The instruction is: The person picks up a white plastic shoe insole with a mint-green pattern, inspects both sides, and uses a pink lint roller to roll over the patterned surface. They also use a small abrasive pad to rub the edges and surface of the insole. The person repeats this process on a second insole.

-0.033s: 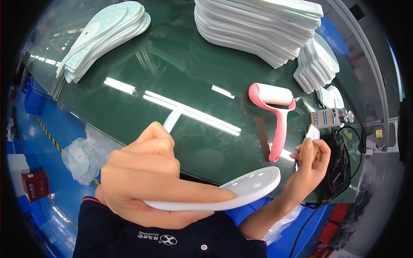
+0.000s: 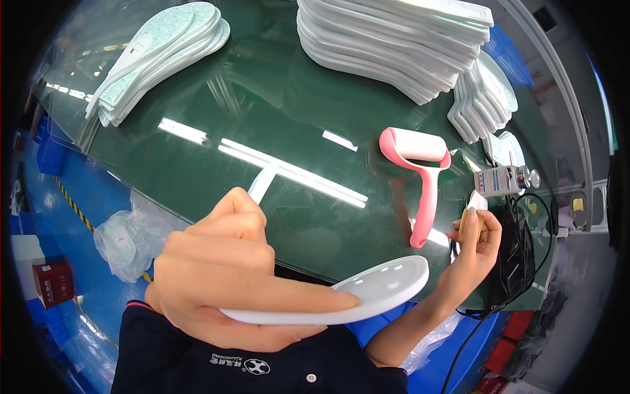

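Left hand point(image 2: 230, 269): we pinch a white sole point(image 2: 367, 292) flat, thumb on top, held just in front of the pink roller point(image 2: 420, 177).
Right hand point(image 2: 476, 243): fingers closed on a small brush point(image 2: 474, 209), right of the roller.
Handling: we judge the sole light, slightly flexible; best taken mid-length.

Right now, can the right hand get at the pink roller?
Probably yes: the right hand is just right of the pink roller handle, nothing between, but its fingers already pinch a small tool.
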`<state>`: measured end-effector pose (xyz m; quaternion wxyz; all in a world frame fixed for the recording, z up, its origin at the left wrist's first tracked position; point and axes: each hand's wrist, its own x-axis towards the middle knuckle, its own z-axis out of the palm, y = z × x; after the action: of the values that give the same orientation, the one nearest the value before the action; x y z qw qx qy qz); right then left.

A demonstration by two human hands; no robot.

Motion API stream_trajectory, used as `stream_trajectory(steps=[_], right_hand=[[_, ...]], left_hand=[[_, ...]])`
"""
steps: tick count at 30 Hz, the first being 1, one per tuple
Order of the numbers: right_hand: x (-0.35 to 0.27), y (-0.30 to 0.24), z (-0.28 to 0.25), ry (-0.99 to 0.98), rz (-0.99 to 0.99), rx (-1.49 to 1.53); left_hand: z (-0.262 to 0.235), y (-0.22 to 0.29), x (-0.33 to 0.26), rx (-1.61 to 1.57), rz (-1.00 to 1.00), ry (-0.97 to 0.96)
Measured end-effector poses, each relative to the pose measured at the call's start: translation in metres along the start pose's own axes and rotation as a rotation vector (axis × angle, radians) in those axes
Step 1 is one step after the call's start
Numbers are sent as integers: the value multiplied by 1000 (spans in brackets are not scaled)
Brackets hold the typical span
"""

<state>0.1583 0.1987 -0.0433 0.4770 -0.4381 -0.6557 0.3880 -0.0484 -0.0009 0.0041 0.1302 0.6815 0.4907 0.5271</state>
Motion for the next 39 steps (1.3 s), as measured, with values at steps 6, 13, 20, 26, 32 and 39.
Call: stream_trajectory(steps=[6, 13, 20, 26, 32, 39], right_hand=[[3, 11, -12, 143, -182, -382], [-51, -24, 11, -290, -167, 218], [-73, -36, 35, -584, 224, 644], [-71, -28, 30, -416, 43, 717], [-74, -31, 33, -434, -43, 811], [-74, -34, 29, -448, -75, 801]], left_hand=[[5, -2, 3, -8, 8, 19], [3, -1, -2, 34, -26, 141], [19, -3, 10, -100, -126, 339], [23, -7, 8, 97, -199, 358], [8, -4, 12, 241, 113, 119], [6, -1, 8, 154, 156, 67]])
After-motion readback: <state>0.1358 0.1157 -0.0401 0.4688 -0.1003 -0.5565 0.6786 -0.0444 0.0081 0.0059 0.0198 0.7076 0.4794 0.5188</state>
